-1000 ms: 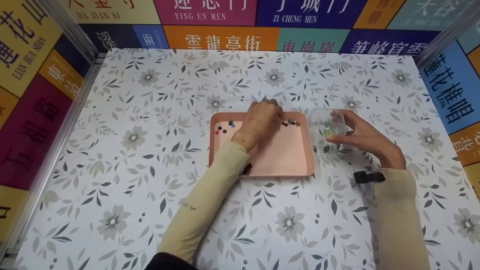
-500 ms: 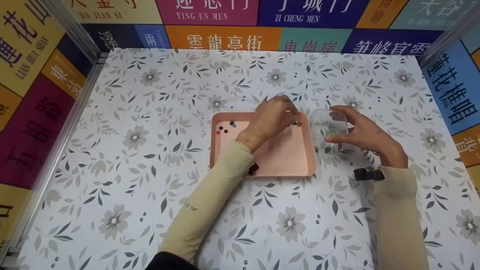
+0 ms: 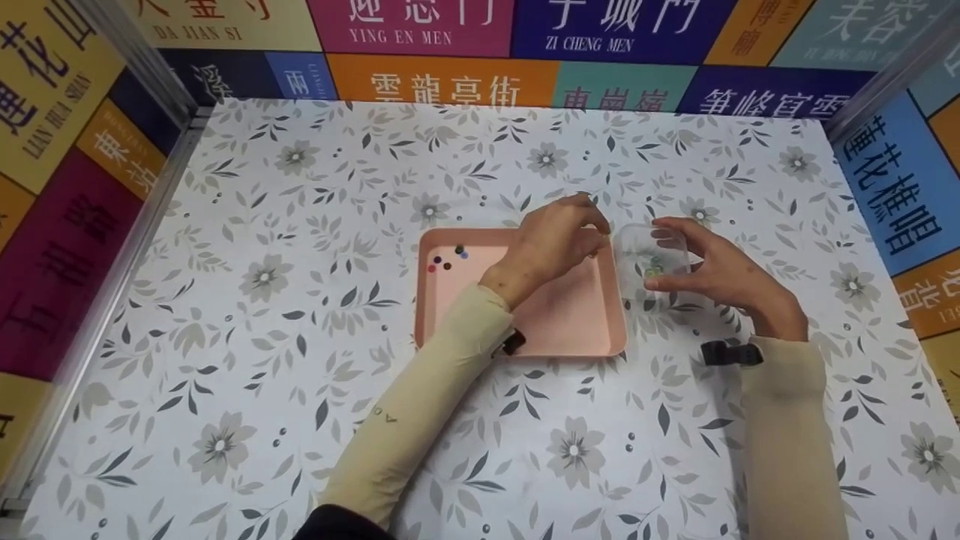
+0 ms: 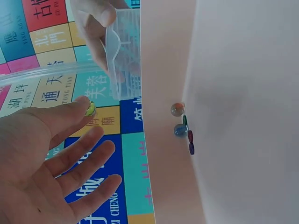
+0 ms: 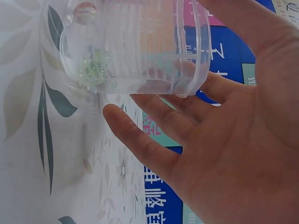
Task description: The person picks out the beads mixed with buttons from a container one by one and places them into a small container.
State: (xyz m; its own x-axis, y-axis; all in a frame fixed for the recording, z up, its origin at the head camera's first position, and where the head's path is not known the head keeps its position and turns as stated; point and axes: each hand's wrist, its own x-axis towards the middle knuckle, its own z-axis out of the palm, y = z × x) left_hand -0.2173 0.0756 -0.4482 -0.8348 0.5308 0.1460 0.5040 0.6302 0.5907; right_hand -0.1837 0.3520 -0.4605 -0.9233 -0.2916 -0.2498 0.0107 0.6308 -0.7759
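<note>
My left hand [image 3: 555, 236] is over the right back part of a pink tray [image 3: 570, 330]. In the left wrist view it pinches a yellow-green marble [image 4: 90, 109] between thumb and index finger, the other fingers spread. Below it, along the tray wall, lie an orange-tinted marble [image 4: 177, 109], a blue marble [image 4: 180, 130] and several small flat dark pieces [image 4: 190, 136]. Just right of the tray my right hand [image 3: 716, 262] grips a clear plastic box [image 3: 637, 244]. Green-tinted marbles [image 5: 96, 67] sit inside the box, and a reddish marble [image 5: 85, 13] shows through its wall.
Several small coloured pieces [image 3: 447, 265] lie in the tray's left back corner. The table wears a white floral cover [image 3: 300, 450]. Panels with coloured lettering [image 3: 450, 82] stand along the back and both sides.
My left hand has moved right across the tray, from its back middle to its right side, and its fingers have lifted toward the box. My right hand keeps holding the box in place.
</note>
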